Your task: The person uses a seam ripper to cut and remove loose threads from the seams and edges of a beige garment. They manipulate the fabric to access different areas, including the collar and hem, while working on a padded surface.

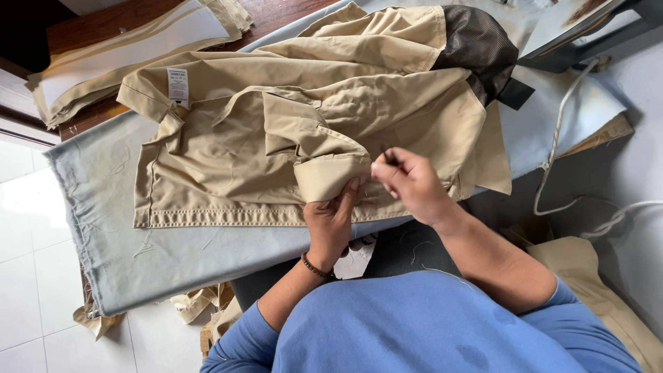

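A tan garment (290, 117) with a dark mesh lining (476, 48) lies spread over a pale blue cloth-covered board (138, 242). A white tag (178, 88) sits near its collar at the left. My left hand (331, 221) pinches the folded sleeve cuff (328, 176) at the garment's near edge. My right hand (411, 183) is right beside it, fingers closed on something small and thin at the cuff; what it is I cannot tell.
Stacked tan and white fabric pieces (117, 55) lie on a wooden surface at the back left. A white cord (556, 145) hangs down at the right. Fabric scraps (200, 304) lie on the white tiled floor below the board.
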